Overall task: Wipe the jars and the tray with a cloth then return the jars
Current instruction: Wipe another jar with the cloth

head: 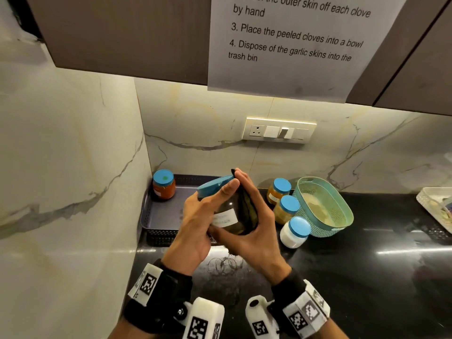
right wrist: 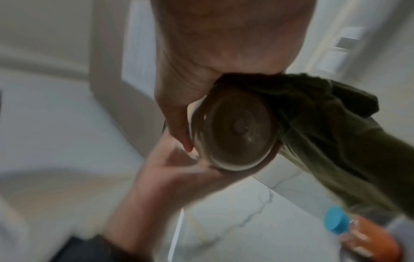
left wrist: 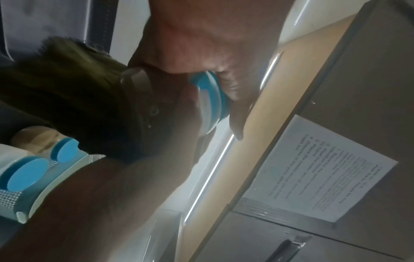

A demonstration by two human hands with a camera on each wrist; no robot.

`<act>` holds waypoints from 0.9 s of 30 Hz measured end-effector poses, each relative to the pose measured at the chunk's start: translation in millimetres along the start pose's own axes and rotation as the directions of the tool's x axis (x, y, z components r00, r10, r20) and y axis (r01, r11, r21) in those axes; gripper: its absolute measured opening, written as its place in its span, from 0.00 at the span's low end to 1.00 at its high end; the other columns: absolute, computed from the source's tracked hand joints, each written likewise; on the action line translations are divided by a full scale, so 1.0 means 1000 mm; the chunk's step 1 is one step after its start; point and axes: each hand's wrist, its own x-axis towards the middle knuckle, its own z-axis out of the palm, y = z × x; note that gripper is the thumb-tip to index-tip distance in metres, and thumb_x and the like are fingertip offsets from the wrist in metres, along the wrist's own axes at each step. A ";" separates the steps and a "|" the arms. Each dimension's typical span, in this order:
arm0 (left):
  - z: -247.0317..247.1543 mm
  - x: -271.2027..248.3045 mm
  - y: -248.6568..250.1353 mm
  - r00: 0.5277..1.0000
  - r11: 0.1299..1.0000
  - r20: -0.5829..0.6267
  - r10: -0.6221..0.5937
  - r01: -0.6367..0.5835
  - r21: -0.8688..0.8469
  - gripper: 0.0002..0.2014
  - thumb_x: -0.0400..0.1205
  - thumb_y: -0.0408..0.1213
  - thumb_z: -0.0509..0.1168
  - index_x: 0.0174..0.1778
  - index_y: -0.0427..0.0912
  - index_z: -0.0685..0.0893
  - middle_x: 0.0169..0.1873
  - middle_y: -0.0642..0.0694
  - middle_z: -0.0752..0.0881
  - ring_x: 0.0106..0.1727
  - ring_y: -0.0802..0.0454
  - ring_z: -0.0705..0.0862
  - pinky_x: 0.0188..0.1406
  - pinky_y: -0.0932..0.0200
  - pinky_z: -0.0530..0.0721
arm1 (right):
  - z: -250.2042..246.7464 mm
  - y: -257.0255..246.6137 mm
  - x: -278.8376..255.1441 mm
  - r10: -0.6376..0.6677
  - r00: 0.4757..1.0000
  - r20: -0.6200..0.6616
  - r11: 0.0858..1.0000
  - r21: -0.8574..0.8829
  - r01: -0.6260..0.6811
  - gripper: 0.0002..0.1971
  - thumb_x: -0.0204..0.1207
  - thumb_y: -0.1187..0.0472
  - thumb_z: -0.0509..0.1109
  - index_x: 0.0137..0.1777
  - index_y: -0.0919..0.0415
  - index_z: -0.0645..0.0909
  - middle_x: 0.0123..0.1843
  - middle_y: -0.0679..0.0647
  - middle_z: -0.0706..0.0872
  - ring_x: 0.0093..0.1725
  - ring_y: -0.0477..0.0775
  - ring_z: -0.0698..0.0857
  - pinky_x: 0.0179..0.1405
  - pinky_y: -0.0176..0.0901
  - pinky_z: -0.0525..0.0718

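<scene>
My left hand (head: 204,216) grips a dark jar (head: 226,217) with a white label, tilted above the tray's right end. Its blue lid (head: 215,185) points up and to the left. My right hand (head: 259,217) presses a dark green cloth (head: 248,211) against the jar's right side, with the thumb under the base. The right wrist view shows the jar's round base (right wrist: 235,131) with the cloth (right wrist: 325,124) wrapped beside it. The purple-grey tray (head: 160,216) sits in the counter's back left corner. A red jar (head: 163,187) stands in its far left corner.
Right of the tray stand two yellowish jars (head: 278,190) (head: 287,209) and a white jar (head: 294,232), all with blue lids. A teal perforated basket (head: 325,206) is next to them. A white tray (head: 435,206) lies at the far right. Walls close in behind and on the left.
</scene>
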 end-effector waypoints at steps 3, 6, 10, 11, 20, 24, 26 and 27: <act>-0.004 0.004 0.003 0.995 0.997 0.088 -0.036 0.030 0.069 0.35 0.66 0.55 0.84 0.67 0.43 0.88 0.55 0.43 0.94 0.60 0.42 0.91 0.55 0.49 0.91 | -0.013 -0.007 0.008 0.204 0.979 0.012 0.952 0.228 -0.202 0.47 0.68 0.73 0.87 0.86 0.54 0.72 0.78 0.53 0.85 0.78 0.56 0.84 0.75 0.64 0.85; -0.007 0.009 0.009 0.988 0.994 0.145 -0.052 0.036 0.108 0.49 0.48 0.69 0.87 0.64 0.47 0.89 0.53 0.44 0.94 0.57 0.44 0.92 0.56 0.48 0.91 | -0.020 -0.011 0.013 0.307 0.946 0.103 0.888 0.327 -0.324 0.44 0.67 0.68 0.85 0.82 0.45 0.76 0.75 0.50 0.87 0.75 0.57 0.86 0.71 0.61 0.88; -0.006 0.010 0.010 0.988 1.000 0.155 -0.026 0.027 -0.003 0.52 0.42 0.66 0.89 0.60 0.43 0.89 0.48 0.43 0.94 0.50 0.47 0.94 0.43 0.54 0.91 | -0.007 -0.017 0.010 0.208 0.978 0.022 0.939 0.276 -0.206 0.45 0.67 0.72 0.86 0.84 0.54 0.74 0.75 0.51 0.87 0.76 0.56 0.86 0.72 0.58 0.87; -0.005 0.010 0.009 0.988 1.000 0.152 -0.012 0.015 -0.021 0.51 0.41 0.64 0.90 0.59 0.42 0.89 0.47 0.44 0.95 0.48 0.48 0.94 0.41 0.56 0.91 | -0.004 -0.018 0.008 0.166 0.986 -0.006 0.949 0.273 -0.158 0.45 0.66 0.72 0.85 0.84 0.57 0.74 0.76 0.52 0.87 0.77 0.55 0.85 0.73 0.57 0.87; -0.010 0.013 0.007 0.992 0.996 0.109 0.058 -0.051 -0.074 0.41 0.50 0.64 0.89 0.57 0.48 0.94 0.58 0.40 0.93 0.62 0.43 0.91 0.62 0.44 0.90 | 0.004 -0.011 0.015 -0.211 0.977 -0.003 0.977 -0.035 0.211 0.32 0.72 0.71 0.84 0.76 0.71 0.80 0.81 0.60 0.81 0.86 0.65 0.74 0.80 0.71 0.79; -0.011 0.015 0.007 0.984 0.988 0.173 0.034 -0.007 -0.154 0.38 0.45 0.64 0.90 0.50 0.49 0.97 0.54 0.42 0.94 0.58 0.45 0.93 0.58 0.48 0.93 | 0.001 -0.008 0.016 -0.310 0.951 0.014 0.934 -0.182 0.307 0.27 0.75 0.68 0.81 0.75 0.66 0.82 0.77 0.58 0.85 0.86 0.66 0.74 0.80 0.74 0.76; -0.010 0.016 0.005 0.984 0.981 0.180 0.012 0.023 -0.194 0.42 0.43 0.64 0.90 0.51 0.46 0.95 0.52 0.41 0.94 0.55 0.44 0.94 0.51 0.49 0.94 | 0.001 -0.004 0.013 -0.321 0.947 0.018 0.925 -0.210 0.317 0.24 0.77 0.69 0.80 0.73 0.65 0.84 0.77 0.58 0.86 0.86 0.67 0.74 0.79 0.76 0.75; -0.011 0.017 0.003 0.984 0.980 0.176 0.002 0.034 -0.199 0.46 0.43 0.64 0.90 0.55 0.43 0.93 0.52 0.40 0.94 0.55 0.44 0.93 0.49 0.49 0.94 | 0.000 -0.002 0.011 -0.318 0.948 0.017 0.924 -0.218 0.314 0.22 0.79 0.69 0.79 0.73 0.64 0.84 0.77 0.57 0.86 0.86 0.67 0.74 0.79 0.77 0.75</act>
